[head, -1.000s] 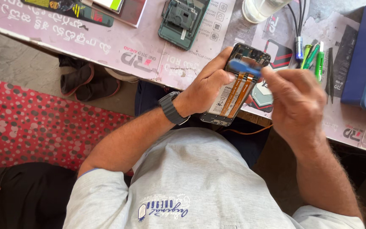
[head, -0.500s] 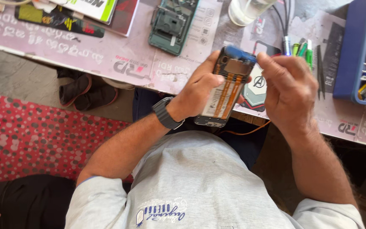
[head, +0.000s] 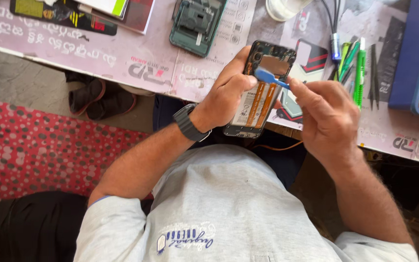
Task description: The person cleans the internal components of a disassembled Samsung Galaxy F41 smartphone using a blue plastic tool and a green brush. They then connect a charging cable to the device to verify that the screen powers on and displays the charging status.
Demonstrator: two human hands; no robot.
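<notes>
With my left hand clamped round the opened phone, I'd keep the blue pry tool — pinched in my right hand fingers — shallow and gentle near the orange flex strips.

Opened phone: glossy battery label and orange flex strips are seen, in a dark plastic frame. Blue tool at its 12 o'clock: smooth plastic. Worktop mat: matt, printed. Red rug at 9 o'clock: dotted cloth. Wristwatch strap: matt, rubbery.
</notes>
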